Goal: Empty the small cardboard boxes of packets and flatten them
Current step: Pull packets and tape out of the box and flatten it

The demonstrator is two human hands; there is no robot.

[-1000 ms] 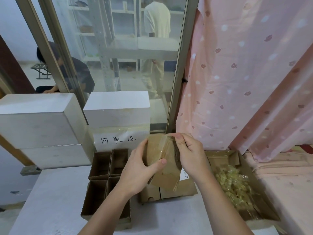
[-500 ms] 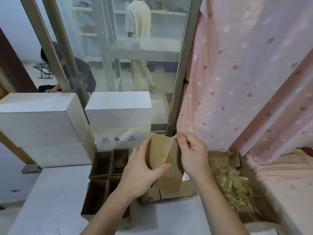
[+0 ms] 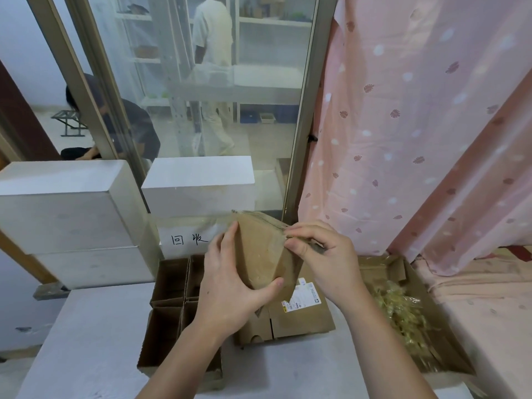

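I hold a small brown cardboard box up over the table, tilted, one taped face toward me. My left hand grips its left side, thumb across the lower corner. My right hand pinches the clear tape at the box's upper right edge. Under the hands lies a flat cardboard box with a white label. A large open carton on the right holds a heap of clear yellowish packets.
A brown carton with several empty divider cells sits left of my hands on the grey table. White foam blocks stand behind, one bearing a handwritten label. A pink curtain hangs right; two people are beyond the glass.
The box has turned in my hands and tilted further. My right hand has shifted to the upper right edge, pulling at the tape. A person behind the glass walked left.
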